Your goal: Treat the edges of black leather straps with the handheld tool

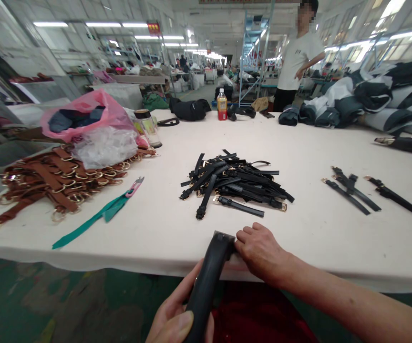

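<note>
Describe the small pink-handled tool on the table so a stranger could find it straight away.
Start at the big white table and go to its left side, where brown straps with gold rings lie heaped. Just right of that heap a green ribbon runs diagonally; the pink-handled snips sit at its upper end. Nothing else nearby is pink and that small.

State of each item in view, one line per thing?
wide black strap: gripped by both hands, end on the table edge
left hand: shut on strap
right hand: pinching the strap's end
black strap pile: heaped, untouched
brown strap pile: heaped
drink bottle: upright, capped
pink bag: open
</note>
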### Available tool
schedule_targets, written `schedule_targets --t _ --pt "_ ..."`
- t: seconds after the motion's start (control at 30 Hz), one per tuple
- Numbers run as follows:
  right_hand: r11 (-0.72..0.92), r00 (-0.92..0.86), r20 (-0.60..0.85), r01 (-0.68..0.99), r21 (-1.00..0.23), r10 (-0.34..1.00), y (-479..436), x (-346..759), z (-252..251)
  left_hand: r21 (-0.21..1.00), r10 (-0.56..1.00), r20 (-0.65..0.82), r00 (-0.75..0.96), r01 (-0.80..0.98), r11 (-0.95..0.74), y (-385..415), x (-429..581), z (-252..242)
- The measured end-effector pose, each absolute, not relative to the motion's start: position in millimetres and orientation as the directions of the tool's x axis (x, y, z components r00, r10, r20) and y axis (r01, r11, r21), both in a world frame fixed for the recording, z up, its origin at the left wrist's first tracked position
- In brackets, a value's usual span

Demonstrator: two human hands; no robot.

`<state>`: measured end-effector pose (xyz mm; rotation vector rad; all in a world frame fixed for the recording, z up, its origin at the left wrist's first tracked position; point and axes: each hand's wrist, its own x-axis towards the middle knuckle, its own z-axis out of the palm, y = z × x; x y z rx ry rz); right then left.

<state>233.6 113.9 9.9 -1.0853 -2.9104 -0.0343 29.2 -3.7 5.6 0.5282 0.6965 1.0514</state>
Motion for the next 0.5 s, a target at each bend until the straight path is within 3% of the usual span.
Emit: schedule_targets --t 0.17,0.33,0.5 --pt "0.771 -0.772 0.007 0.635 0.051 0.636 115 229 10 0.689 0.904 -0.287 0.318 -0.587 0.425 -4 31 7" --pt "0.701 -0.702 0.056 0.712 0.041 0.71 112 232 -9 0.692 0.921 -0.24 0.308 -0.611 0.385 -4 31 7" --pt "0.606 -0.572 0.237 0.788 -0.105 0.785 104 238 -30 0.665 0.913 -0.238 0.332 -0.629 0.402 -3 31 8"
